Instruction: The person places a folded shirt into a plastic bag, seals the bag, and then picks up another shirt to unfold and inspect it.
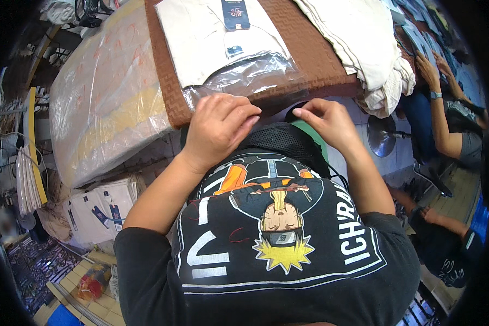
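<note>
A folded cream garment with a dark blue hang tag lies inside a clear plastic bag, whose loose end hangs toward me at the table's near edge. My left hand is at the near left part of that end, its fingers bent and pressed together. To the right, my right hand has thumb and forefinger brought together in a pinch, just off the table edge. Whatever either hand grips is too thin or hidden to name.
Brown textured cloth covers the table. Loose cream garments are heaped at its right, and a plastic-wrapped bulk adjoins it on the left. Tagged garments are stacked low left. A co-worker's hands work at far right, near a metal stool.
</note>
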Demonstrator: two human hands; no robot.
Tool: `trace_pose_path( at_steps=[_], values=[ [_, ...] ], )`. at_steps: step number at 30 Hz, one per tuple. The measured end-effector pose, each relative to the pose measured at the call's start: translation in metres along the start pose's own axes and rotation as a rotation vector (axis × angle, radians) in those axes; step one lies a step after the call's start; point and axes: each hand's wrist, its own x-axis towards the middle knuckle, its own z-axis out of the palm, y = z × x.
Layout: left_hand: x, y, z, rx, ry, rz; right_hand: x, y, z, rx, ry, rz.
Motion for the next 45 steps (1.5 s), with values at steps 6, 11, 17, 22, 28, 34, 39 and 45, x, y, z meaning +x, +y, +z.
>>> trace_pose_path(
  at_steps=[6,11,17,22,28,34,39,45],
  values=[
    [0.001,0.0,0.028,0.087,-0.103,-0.02,0.029,0.025,0.048,1.022,-0.178,0.117],
    [-0.004,-0.002,0.049,0.26,-0.147,-0.054,0.031,0.024,0.045,1.379,-0.342,0.089],
    [0.005,-0.006,0.033,0.117,-0.015,-0.17,-0.002,-0.003,0.033,0.956,-0.318,-0.167],
    [0.023,0.001,0.012,0.052,0.111,-0.134,0.008,-0.032,0.057,-0.251,0.269,-0.903],
    [0.024,0.009,0.006,0.06,0.075,-0.146,0.072,-0.053,0.086,-0.465,0.54,-0.866],
    [0.033,-0.031,-0.017,-0.107,-0.146,-0.036,0.077,-0.051,0.105,-0.437,0.495,-0.811],
    [0.038,-0.104,-0.001,0.218,-0.264,-0.153,0.067,-0.067,0.107,-0.385,0.513,-0.79],
    [0.028,-0.116,0.021,0.269,-0.384,-0.154,0.064,-0.062,0.104,-0.477,0.461,-0.772]
  ],
)
